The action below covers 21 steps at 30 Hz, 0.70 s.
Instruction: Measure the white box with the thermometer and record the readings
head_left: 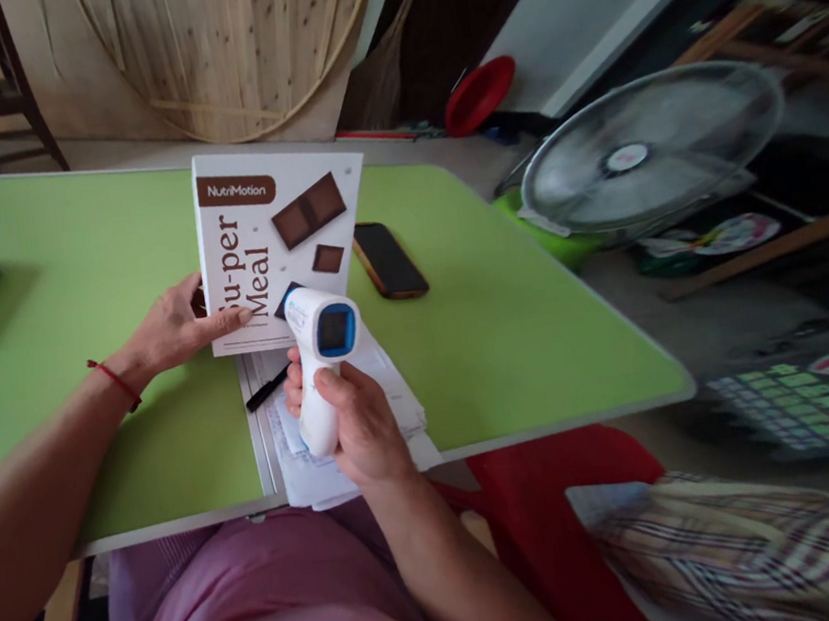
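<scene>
Thermometer point(311, 348) gripped in right hand point(359, 413); box point(286, 251) clasped in left hand point(171, 327); pen point(268, 389) just left of right hand, phone point(391, 260) beyond, papers point(303, 475) underneath.

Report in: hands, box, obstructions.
Left hand holding white box. Right hand gripping handheld thermometer. Thermometer hiding box's lower right corner. Phone apart from both hands.

The left forearm point(35, 488) is extended forward and rightward, bare, with the left wrist point(127, 371) held nearly straight. The left hand point(167, 331) is set in a pinching posture, the left thumb point(224, 324) stretched rightward and the fingers partly hidden. The right forearm point(452, 558) is angled forward and leftward; the right hand point(368, 422) is wrapped in a full grip, the right thumb point(337, 385) pressed uppermost.
</scene>
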### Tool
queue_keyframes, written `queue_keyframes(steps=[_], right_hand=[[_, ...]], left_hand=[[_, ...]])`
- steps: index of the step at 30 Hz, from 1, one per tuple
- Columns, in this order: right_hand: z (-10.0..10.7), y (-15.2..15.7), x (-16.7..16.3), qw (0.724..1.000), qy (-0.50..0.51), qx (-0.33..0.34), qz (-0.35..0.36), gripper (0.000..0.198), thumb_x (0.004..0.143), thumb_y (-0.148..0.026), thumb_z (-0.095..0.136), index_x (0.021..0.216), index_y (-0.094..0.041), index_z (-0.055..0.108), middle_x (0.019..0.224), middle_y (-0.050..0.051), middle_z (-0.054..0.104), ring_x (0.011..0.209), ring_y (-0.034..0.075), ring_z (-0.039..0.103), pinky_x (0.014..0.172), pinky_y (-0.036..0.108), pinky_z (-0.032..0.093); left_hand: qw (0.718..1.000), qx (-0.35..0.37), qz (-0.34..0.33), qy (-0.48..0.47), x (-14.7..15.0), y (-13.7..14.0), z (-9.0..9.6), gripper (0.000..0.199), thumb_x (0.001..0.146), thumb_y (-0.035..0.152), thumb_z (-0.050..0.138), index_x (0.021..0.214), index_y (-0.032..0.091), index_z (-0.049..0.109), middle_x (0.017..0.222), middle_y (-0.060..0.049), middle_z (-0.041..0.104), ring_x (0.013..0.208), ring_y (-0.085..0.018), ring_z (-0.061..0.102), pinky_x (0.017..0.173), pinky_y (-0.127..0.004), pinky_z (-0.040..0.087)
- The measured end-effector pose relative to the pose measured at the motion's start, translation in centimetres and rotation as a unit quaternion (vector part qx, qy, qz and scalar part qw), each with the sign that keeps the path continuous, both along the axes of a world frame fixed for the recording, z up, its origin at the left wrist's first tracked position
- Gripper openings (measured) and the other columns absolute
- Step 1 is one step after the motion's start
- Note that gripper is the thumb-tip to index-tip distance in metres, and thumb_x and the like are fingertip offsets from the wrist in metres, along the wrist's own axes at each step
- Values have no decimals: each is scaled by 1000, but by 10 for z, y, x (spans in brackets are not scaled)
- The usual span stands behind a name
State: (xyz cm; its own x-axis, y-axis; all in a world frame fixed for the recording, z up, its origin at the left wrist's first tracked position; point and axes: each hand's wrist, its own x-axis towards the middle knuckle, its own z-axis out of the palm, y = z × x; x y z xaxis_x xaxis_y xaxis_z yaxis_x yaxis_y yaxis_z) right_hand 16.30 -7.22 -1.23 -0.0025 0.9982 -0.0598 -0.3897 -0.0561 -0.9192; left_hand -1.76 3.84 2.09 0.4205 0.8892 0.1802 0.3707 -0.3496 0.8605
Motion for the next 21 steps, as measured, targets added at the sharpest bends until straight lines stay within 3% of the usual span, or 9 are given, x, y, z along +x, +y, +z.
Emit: queue_keyframes(steps=[21], right_hand=[[-3,-2,-4,1000,4,23,-1,28,77,-47,63,83,-20,59,63,-3,52,55,9,43,51,26,32]], left_hand=[[1000,-8,10,3,-1,1,-1,44,70,51,72,99,20,62,102,-6,70,92,-27,65,75,-35,53]])
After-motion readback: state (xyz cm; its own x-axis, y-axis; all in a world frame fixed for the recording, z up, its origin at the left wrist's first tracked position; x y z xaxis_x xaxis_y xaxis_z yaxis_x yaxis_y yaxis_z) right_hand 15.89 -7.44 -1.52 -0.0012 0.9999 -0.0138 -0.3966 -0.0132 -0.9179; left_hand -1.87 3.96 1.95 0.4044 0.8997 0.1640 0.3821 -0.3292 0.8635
